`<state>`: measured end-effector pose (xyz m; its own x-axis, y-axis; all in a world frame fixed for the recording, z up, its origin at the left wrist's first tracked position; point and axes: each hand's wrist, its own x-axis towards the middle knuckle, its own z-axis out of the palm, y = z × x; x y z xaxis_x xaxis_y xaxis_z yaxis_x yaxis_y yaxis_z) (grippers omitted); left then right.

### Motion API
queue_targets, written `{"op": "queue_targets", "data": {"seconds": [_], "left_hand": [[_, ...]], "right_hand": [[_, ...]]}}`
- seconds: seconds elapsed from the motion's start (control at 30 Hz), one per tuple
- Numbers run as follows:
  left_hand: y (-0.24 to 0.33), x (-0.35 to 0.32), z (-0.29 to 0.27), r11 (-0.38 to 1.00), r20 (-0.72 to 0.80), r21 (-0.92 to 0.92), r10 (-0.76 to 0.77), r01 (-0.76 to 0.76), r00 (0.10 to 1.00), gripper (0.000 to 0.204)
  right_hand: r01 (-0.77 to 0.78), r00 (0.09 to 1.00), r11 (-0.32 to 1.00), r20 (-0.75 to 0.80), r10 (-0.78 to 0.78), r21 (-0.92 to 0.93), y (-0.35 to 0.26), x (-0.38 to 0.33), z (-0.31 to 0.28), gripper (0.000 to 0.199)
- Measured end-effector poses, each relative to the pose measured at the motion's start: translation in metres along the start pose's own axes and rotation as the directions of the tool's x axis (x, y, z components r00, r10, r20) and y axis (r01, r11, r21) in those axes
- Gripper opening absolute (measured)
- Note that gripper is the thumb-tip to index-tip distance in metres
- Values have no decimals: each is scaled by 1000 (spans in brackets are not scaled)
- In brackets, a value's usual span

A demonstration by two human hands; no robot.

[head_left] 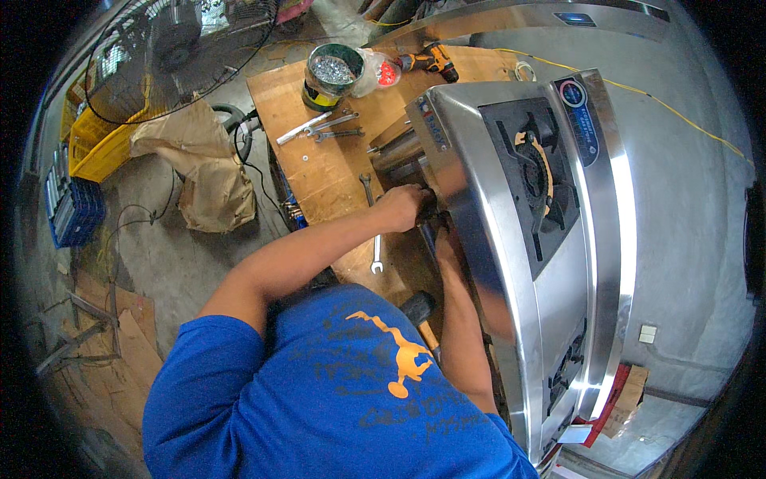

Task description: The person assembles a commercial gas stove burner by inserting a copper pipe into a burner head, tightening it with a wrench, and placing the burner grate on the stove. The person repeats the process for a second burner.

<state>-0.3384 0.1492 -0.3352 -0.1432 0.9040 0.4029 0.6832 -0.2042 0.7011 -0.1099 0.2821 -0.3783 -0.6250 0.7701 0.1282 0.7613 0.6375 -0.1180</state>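
Observation:
A stainless steel gas stove [459, 152] with black burner grates stands tipped on its side on the wooden table. Its open underside faces me. My left hand [404, 207] is curled at that underside near a metal part, its fingertips hidden; what it grips I cannot make out. Lower and to the right, my right hand [447, 241] reaches in behind the stove's edge, its fingers mostly hidden. A dark bar [428, 238] runs between the two hands. Beside my left wrist lies a long open-end wrench [377, 254]. A black-headed mallet [417, 307] rests close to my right forearm.
Farther up the table [327, 188] are more wrenches [335, 132], a tub of small metal pieces [325, 100], a plastic bag with red parts [386, 74] and a cordless drill [433, 62]. At left stand a fan [177, 54], a yellow crate [112, 148] and brown paper [211, 172].

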Motion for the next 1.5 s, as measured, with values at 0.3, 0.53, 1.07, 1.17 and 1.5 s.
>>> {"op": "queue_targets", "data": {"seconds": [0.3, 0.53, 1.07, 1.17, 1.5], "left_hand": [[7, -4, 0, 995, -66, -94, -34, 28, 997, 32], [2, -4, 5, 999, -135, -26, 24, -27, 991, 28], [14, -4, -9, 998, -42, -31, -64, 63, 997, 29], [15, -2, -14, 992, 51, -44, -115, 117, 992, 34], [55, -5, -38, 940, 174, 101, -339, 325, 925, 22]], "right_hand": [[-123, 992, 992, -21, 123, -5, 10, -16, 14, 45], [-162, 982, 985, 90, 167, -57, -18, -12, -15, 49], [-175, 974, 983, 134, 181, -59, -16, -14, -16, 54], [-233, 949, 972, 226, 219, 40, -45, -17, -38, 55], [-180, 939, 956, 330, 98, 230, -135, -36, -121, 52]]}}
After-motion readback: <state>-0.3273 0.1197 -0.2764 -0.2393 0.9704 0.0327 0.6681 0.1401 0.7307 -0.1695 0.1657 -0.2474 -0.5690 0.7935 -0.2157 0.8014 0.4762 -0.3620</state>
